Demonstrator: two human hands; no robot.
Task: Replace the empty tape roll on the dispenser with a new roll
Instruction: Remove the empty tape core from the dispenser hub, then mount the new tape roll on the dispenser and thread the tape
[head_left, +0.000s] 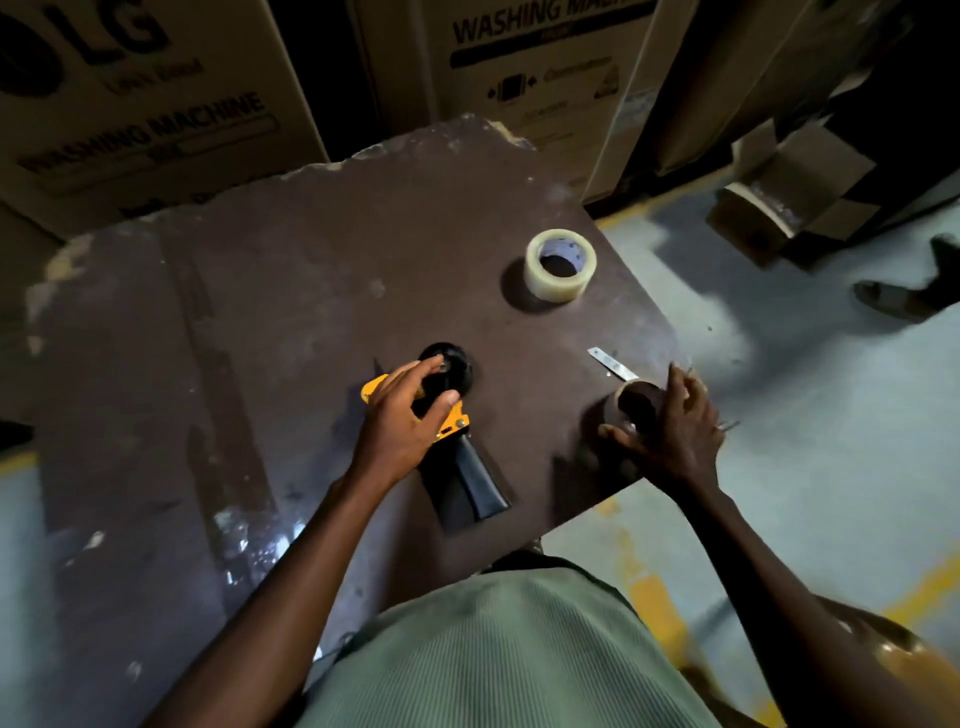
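A tape dispenser (457, 467) with a yellow frame, black hub and black handle lies flat on the dark brown table (260, 322). My left hand (400, 415) presses on its frame, fingers touching the bare black hub (452, 364). My right hand (670, 426) grips an empty brown cardboard core (636, 402) standing at the table's right edge. A new roll of clear tape (560, 265) stands on the table behind, untouched.
A small metal blade strip (613, 362) lies next to the core. Large washing machine cartons (130, 104) stand behind the table. Right of the table lies grey floor with yellow lines, a torn carton (789, 197) and another person's foot (898, 299).
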